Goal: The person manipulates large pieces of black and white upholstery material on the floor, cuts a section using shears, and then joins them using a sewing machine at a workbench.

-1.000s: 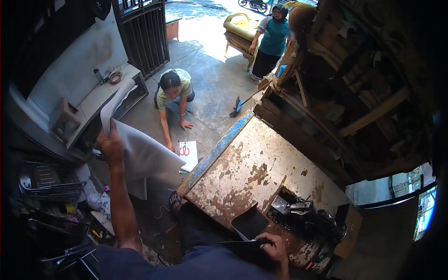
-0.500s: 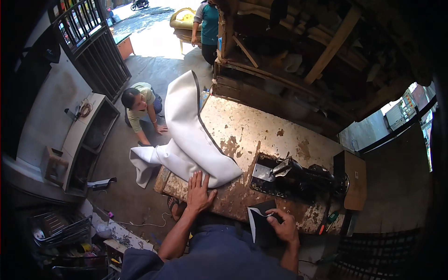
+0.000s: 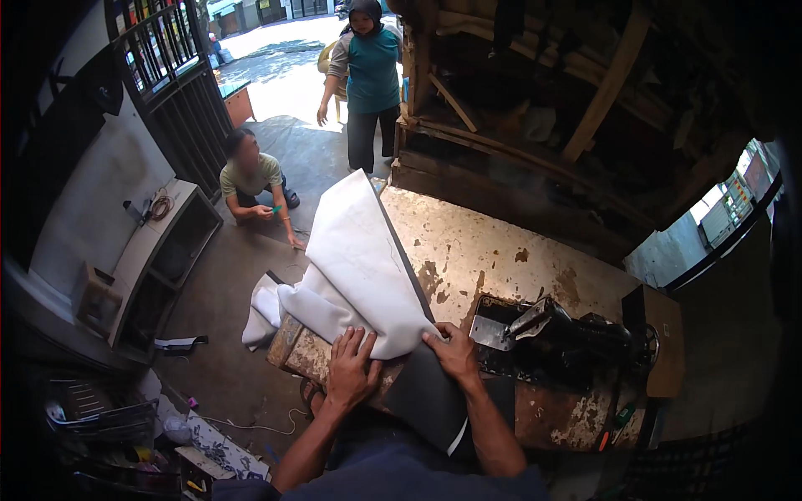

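A large white sheet of leather-like material (image 3: 359, 250) with a dark edge lies folded over the worn table (image 3: 543, 409), partly hanging off its left end. My left hand (image 3: 352, 371) rests on its near fold, fingers spread and flat. My right hand (image 3: 453, 352) pinches the sheet's near right corner between thumb and fingers. Below that corner is a black piece (image 3: 422, 392) with a white edge, reaching under my right forearm; whether it joins the sheet I cannot tell. A black sewing machine (image 3: 585, 338) sits to the right of my right hand.
Screwdrivers (image 3: 622, 417) lie at the table's right end, near a cardboard sheet (image 3: 664, 342). Beyond the table stands a wooden rack (image 3: 518, 179). A person crouches (image 3: 255, 179) at the far left with a small green thing in hand; another person (image 3: 372, 75) stands behind. A low cabinet (image 3: 159, 259) is at left.
My right hand has moved up and left from the small dark piece to the sheet's corner. The sheet's far end has dropped nearer. The crouching person has drawn back; the standing one shows more fully.
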Available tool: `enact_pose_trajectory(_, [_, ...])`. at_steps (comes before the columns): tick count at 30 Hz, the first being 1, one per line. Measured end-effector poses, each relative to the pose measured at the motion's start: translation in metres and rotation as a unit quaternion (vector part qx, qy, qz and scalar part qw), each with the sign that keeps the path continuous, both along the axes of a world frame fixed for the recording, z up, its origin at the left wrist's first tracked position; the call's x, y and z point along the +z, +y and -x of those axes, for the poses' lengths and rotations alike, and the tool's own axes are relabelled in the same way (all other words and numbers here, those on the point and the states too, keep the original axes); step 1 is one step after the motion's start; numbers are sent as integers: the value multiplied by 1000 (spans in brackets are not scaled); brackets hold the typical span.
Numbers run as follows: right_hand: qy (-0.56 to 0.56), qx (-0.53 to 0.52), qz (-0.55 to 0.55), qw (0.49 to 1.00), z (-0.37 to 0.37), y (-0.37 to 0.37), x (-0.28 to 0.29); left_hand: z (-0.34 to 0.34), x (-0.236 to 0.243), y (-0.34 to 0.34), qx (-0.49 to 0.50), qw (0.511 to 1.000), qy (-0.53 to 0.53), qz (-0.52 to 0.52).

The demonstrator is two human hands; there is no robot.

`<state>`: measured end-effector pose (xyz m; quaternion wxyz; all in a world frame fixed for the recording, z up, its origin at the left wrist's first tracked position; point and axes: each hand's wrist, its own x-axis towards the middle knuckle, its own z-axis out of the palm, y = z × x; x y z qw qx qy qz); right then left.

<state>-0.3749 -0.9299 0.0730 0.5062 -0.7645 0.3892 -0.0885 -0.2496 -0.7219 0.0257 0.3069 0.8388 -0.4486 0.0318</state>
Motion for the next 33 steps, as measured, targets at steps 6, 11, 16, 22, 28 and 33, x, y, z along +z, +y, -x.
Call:
enact_pose_trajectory(6, [-119, 136, 85, 980, 22, 32, -3, -11, 8, 19, -49, 990, 82, 106])
enact_pose_trajectory(11, [-103, 193, 159, 963, 56, 54, 0, -43, 36, 21, -105, 950, 232, 181])
enact_pose_trajectory(16, [-95, 237, 128, 958, 75, 84, -2, -97, 98, -67, -282, 957, -22, 62])
enact_pose_trajectory(22, [-35, 216, 39, 975, 116, 104, -6, -182, 28, -135, -248, 944, -109, -190])
enact_pose_trajectory(28, [-38, 171, 12, 984, 120, 111, -11, -214, 0, -154, -323, 939, -122, -8])
enact_pose_trajectory(33, [-14, 155, 41, 987, 124, 109, -9, -221, 25, -163, -178, 970, -43, -159])
